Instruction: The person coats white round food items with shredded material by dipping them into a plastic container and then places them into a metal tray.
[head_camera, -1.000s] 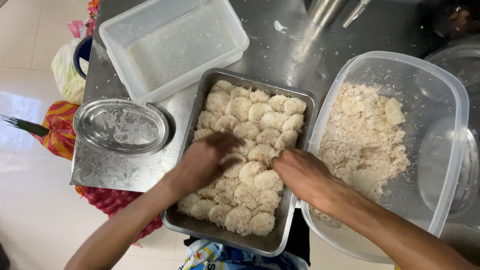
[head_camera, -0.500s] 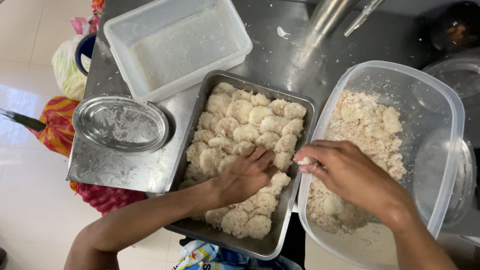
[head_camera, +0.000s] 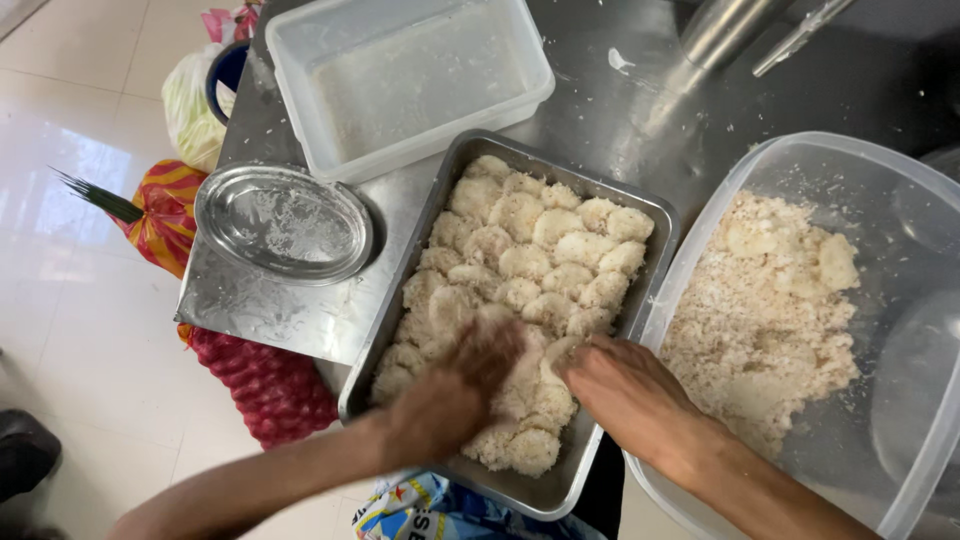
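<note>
Both my hands press the pale patties (head_camera: 530, 250) in the metal tray (head_camera: 655, 215): left hand (head_camera: 455, 395) blurred, fingers unclear; right hand (head_camera: 625, 390) fingers together, flat. Pressing hard could crumble them.

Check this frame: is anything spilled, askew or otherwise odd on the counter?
Minor only. White crumbs and a smear lie scattered on the steel counter beyond the metal tray. The tray sits askew and overhangs the near counter edge. Both hands, left hand and right hand, rest on the white balls; nothing looks damaged.
</note>
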